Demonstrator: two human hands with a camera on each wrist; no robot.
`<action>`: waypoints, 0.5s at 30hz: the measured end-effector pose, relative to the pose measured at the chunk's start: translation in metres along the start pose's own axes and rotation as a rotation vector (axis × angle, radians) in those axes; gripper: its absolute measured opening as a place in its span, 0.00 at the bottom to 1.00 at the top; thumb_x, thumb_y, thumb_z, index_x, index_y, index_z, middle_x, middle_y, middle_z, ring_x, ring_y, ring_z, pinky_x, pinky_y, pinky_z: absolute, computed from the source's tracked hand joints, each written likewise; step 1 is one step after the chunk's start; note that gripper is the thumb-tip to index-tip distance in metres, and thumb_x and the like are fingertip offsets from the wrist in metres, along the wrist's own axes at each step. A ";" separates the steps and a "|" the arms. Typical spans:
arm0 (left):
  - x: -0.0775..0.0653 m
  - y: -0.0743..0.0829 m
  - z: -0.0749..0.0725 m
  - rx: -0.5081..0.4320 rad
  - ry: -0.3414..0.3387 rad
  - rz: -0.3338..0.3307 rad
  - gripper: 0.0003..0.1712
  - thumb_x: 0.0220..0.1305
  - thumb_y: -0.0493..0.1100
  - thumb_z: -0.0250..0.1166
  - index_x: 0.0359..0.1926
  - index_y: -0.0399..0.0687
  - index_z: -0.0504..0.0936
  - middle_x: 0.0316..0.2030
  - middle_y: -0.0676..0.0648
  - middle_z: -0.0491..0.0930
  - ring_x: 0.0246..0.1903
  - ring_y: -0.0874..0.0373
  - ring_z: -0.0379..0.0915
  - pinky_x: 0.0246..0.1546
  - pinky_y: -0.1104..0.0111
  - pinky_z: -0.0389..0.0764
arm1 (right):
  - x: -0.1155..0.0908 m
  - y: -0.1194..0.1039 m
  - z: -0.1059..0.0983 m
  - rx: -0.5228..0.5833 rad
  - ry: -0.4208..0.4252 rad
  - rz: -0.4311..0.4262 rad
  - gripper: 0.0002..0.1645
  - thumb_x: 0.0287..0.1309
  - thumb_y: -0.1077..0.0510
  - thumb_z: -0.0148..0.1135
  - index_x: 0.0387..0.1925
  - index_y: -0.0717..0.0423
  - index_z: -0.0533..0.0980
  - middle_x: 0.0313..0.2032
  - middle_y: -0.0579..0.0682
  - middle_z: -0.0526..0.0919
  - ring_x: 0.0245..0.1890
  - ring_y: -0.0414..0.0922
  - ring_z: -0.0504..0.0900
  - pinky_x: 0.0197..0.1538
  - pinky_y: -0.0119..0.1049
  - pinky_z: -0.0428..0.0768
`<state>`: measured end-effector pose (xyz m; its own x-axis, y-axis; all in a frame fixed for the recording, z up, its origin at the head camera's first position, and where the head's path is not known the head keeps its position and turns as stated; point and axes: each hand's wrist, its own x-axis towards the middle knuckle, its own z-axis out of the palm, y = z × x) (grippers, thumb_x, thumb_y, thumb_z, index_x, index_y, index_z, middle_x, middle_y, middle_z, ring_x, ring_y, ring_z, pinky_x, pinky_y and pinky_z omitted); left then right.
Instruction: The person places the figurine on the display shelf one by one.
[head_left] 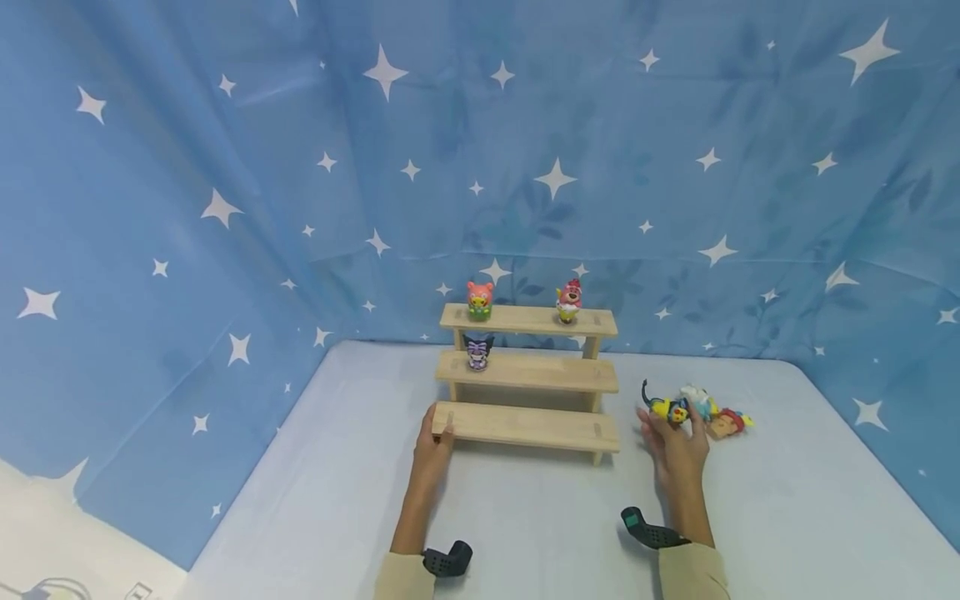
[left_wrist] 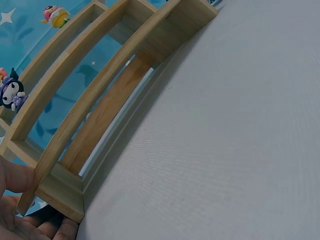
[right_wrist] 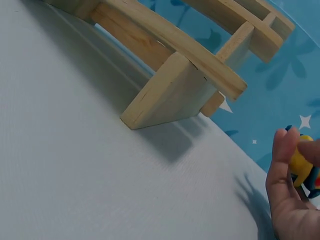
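Note:
A three-step wooden display shelf (head_left: 525,423) stands on the table. My left hand (head_left: 432,454) grips the left end of its lowest step, thumb on top and fingers beneath. Right of the shelf, my right hand (head_left: 681,458) pinches a yellow figurine (head_left: 659,407) with a thin dark tail and red cheeks; the right wrist view shows its yellow body (right_wrist: 300,162) between thumb and fingers. Just beyond that hand are a white-and-blue figurine (head_left: 699,401) and a brown figurine with a red top (head_left: 724,424).
On the top step stand a pink-and-green figurine (head_left: 480,301) at left and a pink figurine with a red top (head_left: 569,302) at right. A purple-and-black figurine (head_left: 477,353) stands at the middle step's left. Behind the white table (head_left: 525,525) hangs a blue star-patterned curtain (head_left: 615,117).

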<state>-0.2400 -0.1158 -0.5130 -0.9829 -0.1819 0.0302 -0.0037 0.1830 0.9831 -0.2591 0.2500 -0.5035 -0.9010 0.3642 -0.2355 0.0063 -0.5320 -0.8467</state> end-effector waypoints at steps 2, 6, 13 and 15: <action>0.001 0.000 -0.001 0.000 -0.003 0.002 0.34 0.75 0.41 0.49 0.76 0.41 0.49 0.74 0.35 0.52 0.74 0.37 0.45 0.73 0.44 0.50 | -0.002 -0.001 0.000 0.038 -0.036 0.027 0.51 0.63 0.63 0.62 0.75 0.25 0.48 0.53 0.44 0.74 0.44 0.36 0.87 0.48 0.27 0.83; 0.003 0.001 -0.001 -0.001 -0.006 -0.003 0.34 0.75 0.40 0.49 0.76 0.41 0.49 0.75 0.35 0.52 0.74 0.37 0.45 0.73 0.43 0.50 | -0.003 -0.001 0.000 0.079 -0.081 0.029 0.47 0.66 0.60 0.60 0.75 0.25 0.48 0.57 0.45 0.69 0.47 0.38 0.86 0.49 0.28 0.83; 0.003 0.003 0.000 0.053 0.008 -0.010 0.34 0.74 0.41 0.49 0.76 0.42 0.50 0.74 0.34 0.53 0.74 0.36 0.47 0.71 0.41 0.52 | 0.001 0.000 0.001 0.017 -0.034 -0.027 0.43 0.66 0.54 0.60 0.75 0.30 0.51 0.54 0.44 0.71 0.40 0.37 0.88 0.41 0.28 0.85; 0.002 0.002 0.001 0.056 0.012 -0.010 0.34 0.74 0.40 0.49 0.76 0.41 0.50 0.74 0.34 0.53 0.73 0.35 0.47 0.71 0.41 0.52 | 0.001 0.001 0.000 0.006 -0.021 -0.023 0.45 0.66 0.53 0.60 0.76 0.32 0.49 0.54 0.43 0.72 0.38 0.37 0.88 0.40 0.28 0.85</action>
<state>-0.2423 -0.1152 -0.5107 -0.9804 -0.1955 0.0229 -0.0242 0.2351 0.9717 -0.2604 0.2500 -0.5046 -0.9098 0.3604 -0.2058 -0.0173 -0.5282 -0.8489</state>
